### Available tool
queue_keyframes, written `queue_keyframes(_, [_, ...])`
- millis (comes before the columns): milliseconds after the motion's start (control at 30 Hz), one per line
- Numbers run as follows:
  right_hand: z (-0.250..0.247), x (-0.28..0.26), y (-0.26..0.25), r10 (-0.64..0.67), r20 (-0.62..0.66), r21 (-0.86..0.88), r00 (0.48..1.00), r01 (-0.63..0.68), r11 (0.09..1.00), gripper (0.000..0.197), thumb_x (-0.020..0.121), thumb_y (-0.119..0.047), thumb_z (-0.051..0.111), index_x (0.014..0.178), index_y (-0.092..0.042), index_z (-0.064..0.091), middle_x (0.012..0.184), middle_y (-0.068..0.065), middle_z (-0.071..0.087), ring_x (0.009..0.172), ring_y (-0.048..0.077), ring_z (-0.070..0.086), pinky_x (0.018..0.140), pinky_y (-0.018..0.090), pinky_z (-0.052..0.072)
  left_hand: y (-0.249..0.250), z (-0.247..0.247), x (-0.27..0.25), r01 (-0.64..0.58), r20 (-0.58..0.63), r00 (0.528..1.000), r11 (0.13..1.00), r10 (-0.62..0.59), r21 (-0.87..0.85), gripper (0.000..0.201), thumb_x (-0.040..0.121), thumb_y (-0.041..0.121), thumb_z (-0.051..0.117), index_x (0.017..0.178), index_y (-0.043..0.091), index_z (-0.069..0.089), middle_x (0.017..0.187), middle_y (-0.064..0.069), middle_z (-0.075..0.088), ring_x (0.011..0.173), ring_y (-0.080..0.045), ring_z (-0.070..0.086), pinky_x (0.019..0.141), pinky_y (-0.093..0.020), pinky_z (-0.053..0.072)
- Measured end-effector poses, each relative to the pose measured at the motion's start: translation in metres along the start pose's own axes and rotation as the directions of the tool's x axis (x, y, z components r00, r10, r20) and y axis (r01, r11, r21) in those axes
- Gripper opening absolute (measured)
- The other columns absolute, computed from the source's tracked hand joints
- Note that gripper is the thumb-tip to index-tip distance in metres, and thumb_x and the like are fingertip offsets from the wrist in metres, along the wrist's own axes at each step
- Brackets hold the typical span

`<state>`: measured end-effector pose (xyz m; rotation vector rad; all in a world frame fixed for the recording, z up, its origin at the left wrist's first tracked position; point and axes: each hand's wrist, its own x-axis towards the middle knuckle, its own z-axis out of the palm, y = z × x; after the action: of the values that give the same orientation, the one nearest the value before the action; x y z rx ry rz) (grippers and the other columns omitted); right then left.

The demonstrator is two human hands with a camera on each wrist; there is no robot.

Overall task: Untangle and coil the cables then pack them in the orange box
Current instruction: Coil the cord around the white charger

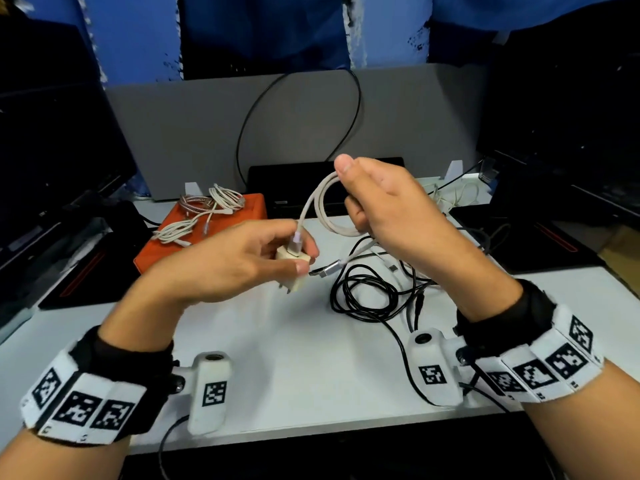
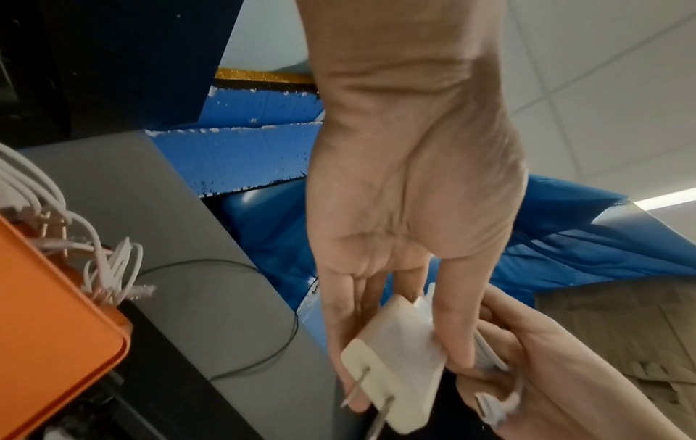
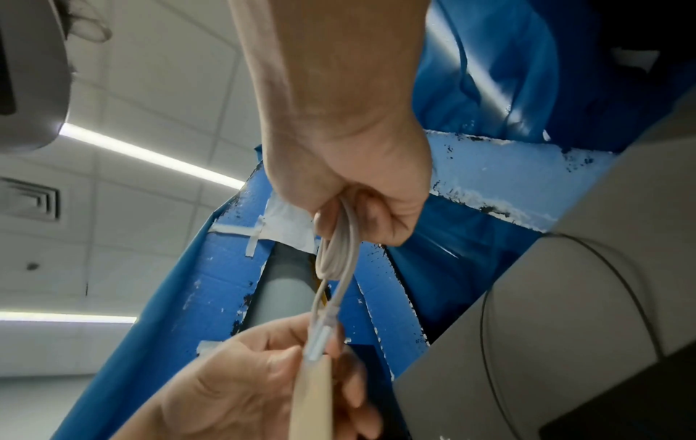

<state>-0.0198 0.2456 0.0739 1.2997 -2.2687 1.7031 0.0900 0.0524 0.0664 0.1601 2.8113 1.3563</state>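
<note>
Overhead, white ceiling tiles (image 3: 158,98), blue sheeting (image 3: 489,59).

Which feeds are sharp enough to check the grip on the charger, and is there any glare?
Head view: sharp at the centre, the left hand grips the white charger clearly; the edges bow. Left wrist view: the charger is slightly motion-blurred. Right wrist view: bright ceiling light strips glare, the white cable is soft.

We see a matt cream plastic charger block (image 1: 293,263) pinched in our left hand (image 1: 242,258), its bare metal prongs (image 2: 359,387) dull grey below the fingers. The white cable (image 1: 322,209) looped through our right hand (image 1: 384,209) looks smooth and rubbery. Beyond the left grip the orange box (image 1: 180,244) is smooth plastic; under the right, glossy black cables (image 1: 370,292) lie on a matt white table (image 1: 311,382).
</note>
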Motion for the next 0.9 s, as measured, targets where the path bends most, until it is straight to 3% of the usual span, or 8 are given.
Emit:
queue_keyframes(100, [0.001,0.001,0.001,-0.004,0.003,-0.098,1.000,0.004,0.995,0.046,0.109,-0.046,0.041,0.072,-0.018,0.040,0.051,-0.012,0.046,0.045,0.002,0.040,0.049,0.014,0.033,-0.001,-0.010,-0.003,0.042,-0.040,0.998,0.998,-0.040,0.038,0.014,0.092,0.028,0.073,0.106,0.023,0.072,0.093,-0.002,0.068,0.084,-0.022,0.064,0.086,-0.047,0.055])
queue_keyframes(200, [0.000,0.002,0.004,-0.003,-0.013,-0.210,1.000,0.000,0.978,0.048,0.109,-0.049,0.039,0.072,-0.019,0.043,0.054,-0.011,0.050,0.050,0.002,0.044,0.052,0.022,0.039,0.004,-0.016,-0.006,-0.008,-0.180,0.984,1.000,0.005,-0.013,0.015,0.084,0.025,0.078,0.097,0.019,0.075,0.091,-0.007,0.073,0.082,-0.018,0.066,0.074,-0.027,0.054])
queue_keyframes(267, [0.002,0.002,0.005,0.006,-0.014,-0.246,1.000,-0.010,0.969,0.049,0.108,-0.051,0.038,0.074,-0.017,0.045,0.057,-0.008,0.053,0.052,0.003,0.045,0.055,0.026,0.041,0.011,-0.013,-0.008,-0.092,-0.278,0.959,0.984,0.047,-0.153,0.023,0.079,0.023,0.076,0.097,0.010,0.072,0.093,-0.014,0.076,0.082,-0.025,0.070,0.072,-0.031,0.057])
queue_keyframes(400, [0.016,-0.003,0.000,-0.016,-0.032,-0.250,0.999,0.008,0.968,0.053,0.109,-0.050,0.037,0.079,-0.008,0.049,0.068,0.007,0.060,0.060,0.014,0.051,0.061,0.036,0.043,0.019,0.006,0.000,-0.283,-0.446,0.890,0.881,0.094,-0.380,0.018,0.080,0.021,0.077,0.094,0.015,0.068,0.100,-0.004,0.076,0.084,-0.014,0.069,0.075,-0.029,0.057])
queue_keyframes(500, [0.019,-0.004,-0.004,-0.030,-0.034,-0.255,0.999,0.020,0.967,0.049,0.110,-0.047,0.037,0.076,-0.013,0.044,0.067,-0.002,0.047,0.063,0.013,0.042,0.060,0.032,0.035,0.021,0.022,0.006,-0.367,-0.556,0.828,0.827,0.081,-0.425,0.014,0.080,0.027,0.079,0.090,0.022,0.071,0.088,0.000,0.067,0.080,-0.015,0.061,0.074,-0.033,0.051])
queue_keyframes(600, [0.017,-0.002,-0.002,-0.008,-0.028,-0.203,1.000,0.002,0.979,0.047,0.110,-0.046,0.036,0.075,-0.015,0.043,0.066,-0.008,0.040,0.061,0.009,0.036,0.057,0.027,0.030,0.026,0.035,0.009,-0.406,-0.632,0.772,0.815,0.064,-0.413,0.017,0.082,0.024,0.076,0.094,0.016,0.068,0.086,-0.003,0.065,0.081,-0.018,0.061,0.075,-0.035,0.051])
queue_keyframes(767, [0.030,-0.007,0.001,0.031,-0.004,-0.113,1.000,-0.031,0.993,0.051,0.111,-0.046,0.034,0.085,-0.009,0.059,0.068,-0.009,0.051,0.063,0.008,0.047,0.062,0.031,0.039,0.026,0.046,0.011,-0.415,-0.735,0.676,0.851,0.053,-0.321,0.016,0.090,0.023,0.075,0.097,0.012,0.066,0.081,-0.002,0.062,0.074,-0.021,0.058,0.063,-0.039,0.050])
queue_keyframes(900, [0.033,-0.006,0.002,0.067,-0.030,-0.025,0.997,-0.068,0.997,0.052,0.111,-0.049,0.034,0.100,-0.009,0.066,0.069,-0.005,0.058,0.052,0.005,0.049,0.056,0.029,0.040,0.021,0.048,0.013,-0.420,-0.778,0.596,0.903,0.198,-0.092,0.014,0.091,0.023,0.076,0.099,0.018,0.066,0.096,-0.011,0.060,0.082,-0.016,0.059,0.074,-0.030,0.050])
